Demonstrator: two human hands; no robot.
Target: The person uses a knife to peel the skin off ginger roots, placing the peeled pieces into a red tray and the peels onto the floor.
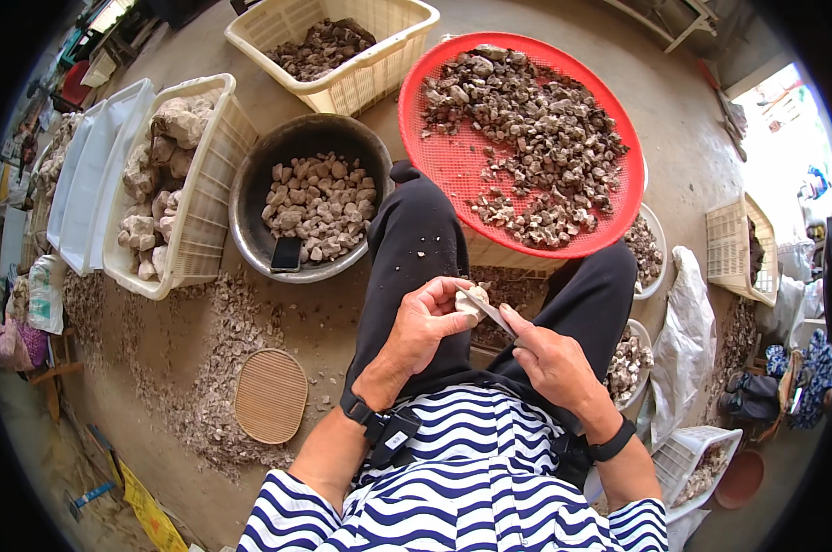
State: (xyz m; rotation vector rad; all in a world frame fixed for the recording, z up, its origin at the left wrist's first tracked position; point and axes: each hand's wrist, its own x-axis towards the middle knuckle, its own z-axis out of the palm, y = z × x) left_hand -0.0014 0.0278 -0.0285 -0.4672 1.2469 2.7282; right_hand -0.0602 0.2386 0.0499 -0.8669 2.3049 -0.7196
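My left hand point(426, 324) pinches a pale, knobbly lump point(471, 301) between thumb and fingers, above the gap between my knees. In my right hand point(553, 359) is a knife point(488, 309), its blade lying across the top of the lump. What the lump is made of, I cannot tell. Small pale crumbs point(421, 254) dot my dark trousers. Beyond my right knee, a red mesh tray point(450, 169) bears many broken dark and pale pieces point(533, 124). Left of my knees stands a dark metal basin point(247, 214) with smoother, rounded lumps point(319, 200) and a phone point(286, 254).
A cream plastic crate point(202, 214) of large pale lumps stands left of the basin; another crate point(350, 90) is behind it. Peelings point(216, 386) litter the floor around a woven oval mat point(271, 396). Buckets point(654, 238) and a white sack point(685, 345) are at right. People sit at both edges.
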